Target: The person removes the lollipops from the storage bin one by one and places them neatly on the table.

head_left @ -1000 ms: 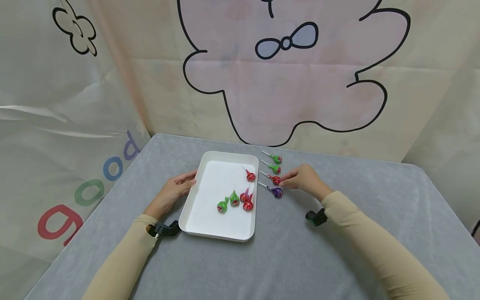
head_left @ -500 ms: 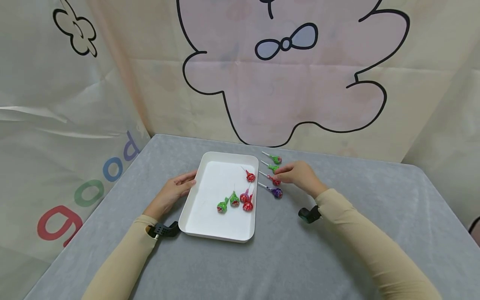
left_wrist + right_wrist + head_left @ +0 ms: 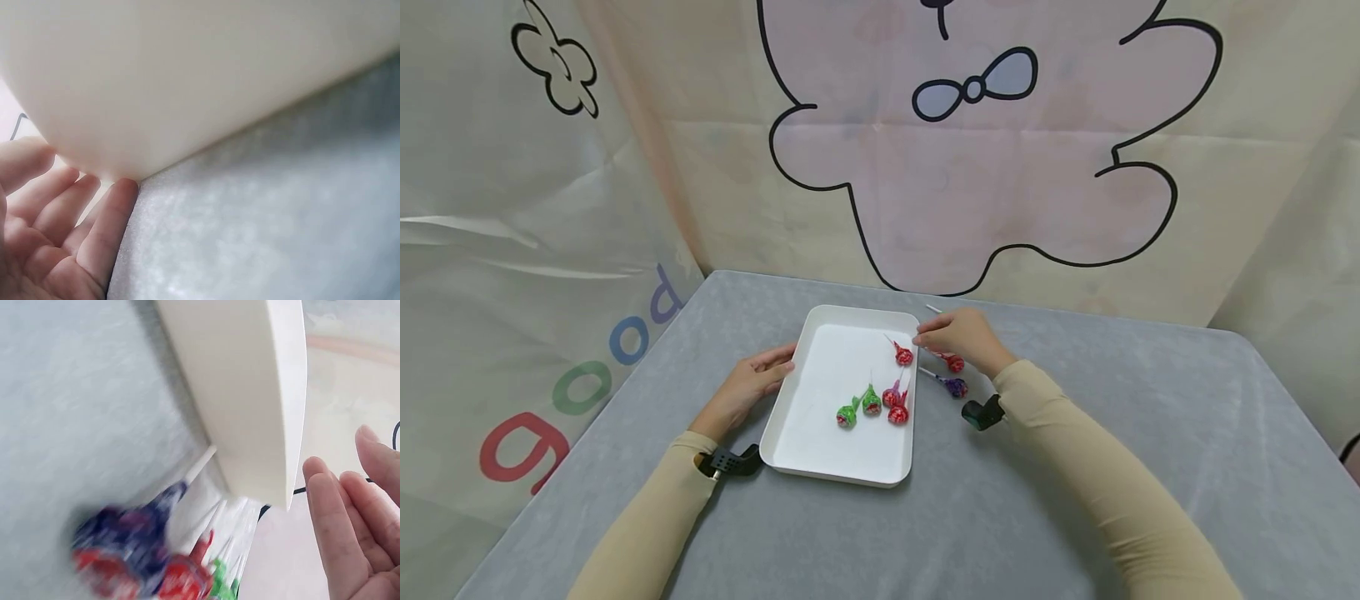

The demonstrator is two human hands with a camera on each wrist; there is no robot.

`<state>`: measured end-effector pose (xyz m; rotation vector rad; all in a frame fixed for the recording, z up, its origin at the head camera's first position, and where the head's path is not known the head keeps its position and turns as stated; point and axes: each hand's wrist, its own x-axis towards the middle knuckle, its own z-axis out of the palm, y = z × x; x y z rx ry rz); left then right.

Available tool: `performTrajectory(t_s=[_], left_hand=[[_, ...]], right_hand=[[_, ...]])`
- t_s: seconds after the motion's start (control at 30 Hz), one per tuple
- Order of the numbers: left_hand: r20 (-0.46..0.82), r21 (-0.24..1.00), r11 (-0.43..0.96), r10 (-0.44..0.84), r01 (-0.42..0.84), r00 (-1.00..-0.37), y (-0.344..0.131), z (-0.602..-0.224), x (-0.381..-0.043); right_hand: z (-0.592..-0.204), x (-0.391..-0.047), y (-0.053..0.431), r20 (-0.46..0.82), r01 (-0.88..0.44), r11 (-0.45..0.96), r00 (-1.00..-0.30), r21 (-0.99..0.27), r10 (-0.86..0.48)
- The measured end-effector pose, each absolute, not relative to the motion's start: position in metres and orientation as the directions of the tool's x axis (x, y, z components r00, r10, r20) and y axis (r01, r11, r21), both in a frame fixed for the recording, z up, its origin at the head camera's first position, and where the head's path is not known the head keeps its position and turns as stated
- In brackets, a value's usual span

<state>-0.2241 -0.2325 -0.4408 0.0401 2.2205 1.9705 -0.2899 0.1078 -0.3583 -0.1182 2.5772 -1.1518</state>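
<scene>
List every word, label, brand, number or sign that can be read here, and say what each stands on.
"good", in red, green, blue and purple, on the wall sheet at the left of the head view.
Lollipop wrappers: any print is too small or blurred to read.
White tray: no lettering visible.

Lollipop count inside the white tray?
5 in the tray: one red lollipop toward the far right, two green lollipops around the middle, two red lollipops close together by the right wall. None there looks hidden.
</scene>
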Motion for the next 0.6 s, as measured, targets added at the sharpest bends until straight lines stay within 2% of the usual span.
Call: performTrajectory(t_s=[0.37, 0.6], left_hand=[[-0.115, 0.988, 0.122, 0.145, -0.097, -0.983, -0.233, -0.443, -0.224], [-0.117, 0.985, 0.14, 0.138, -0.098, -0.983, -0.234, -0.442, -0.223]], right_hand=[[-0.356, -0.309, 0.077, -0.359, 0.219, 0.475, -0.906, -0.852, -0.226], [-0.353, -0.318, 0.064, -0.38, 0.223, 0.514, -0.897, -0.828, -0.223]])
